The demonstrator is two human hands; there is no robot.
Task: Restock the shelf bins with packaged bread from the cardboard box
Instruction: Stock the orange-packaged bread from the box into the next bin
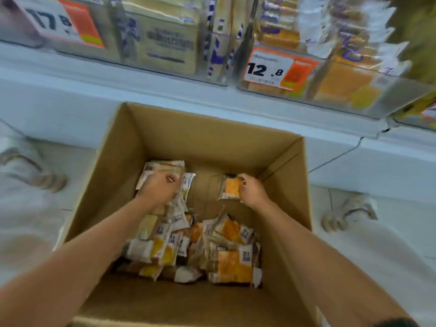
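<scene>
An open cardboard box (pixel 212 138) stands on the floor below the shelf. Several packaged breads (pixel 226 253) lie heaped in its near half. My left hand (pixel 160 187) reaches into the far left of the box and grips a stack of pale bread packs (pixel 162 167). My right hand (pixel 253 190) pinches a single clear pack with orange bread (pixel 230 188) near the far right wall. Above, clear shelf bins (pixel 335 90) hold more packaged bread.
Price tags reading 17.8 (pixel 59 22) and 12.8 (pixel 273 70) hang on the bin fronts. A white shelf ledge (pixel 94 74) runs between the bins and the box. Pale floor tiles (pixel 377 244) lie on both sides of the box.
</scene>
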